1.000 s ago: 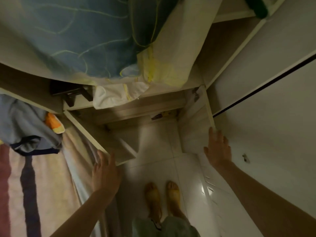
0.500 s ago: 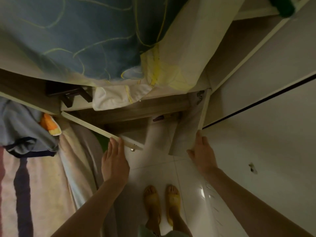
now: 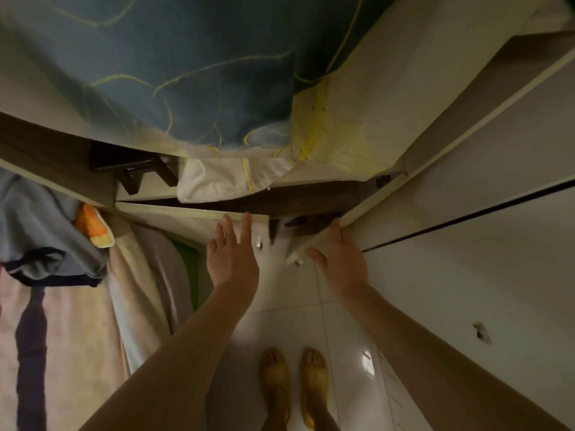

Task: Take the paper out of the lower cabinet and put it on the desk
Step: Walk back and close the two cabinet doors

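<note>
Dim light, steep downward view. Largest in frame: blue cloth with yellow lines (image 3: 186, 66) filling the top, from 10 to 1 o'clock. Pale cabinet panels (image 3: 485, 244) run down the right, 2 to 5 o'clock. Striped bedding (image 3: 62, 337) at 8 o'clock, a grey-blue garment (image 3: 40, 228) above it at 9. White tiled floor (image 3: 292, 325) at 6, with feet in yellow sandals (image 3: 294, 387) on it.

At centre I see the lower cabinet, both doors nearly closed, a dark gap between them. Left door (image 3: 186, 220) just left of centre; right door (image 3: 314, 244) just right of it. Left hand (image 3: 231, 258) is flat, fingers spread, fingertips touching the left door's top edge, gripping nothing. Right hand (image 3: 342, 259) lies open, palm against the right door's edge, fingers extended, nothing held. Small metal knobs (image 3: 259, 245) show on the door faces.

The paper: I cannot find it in view; the cabinet interior is dark.
</note>
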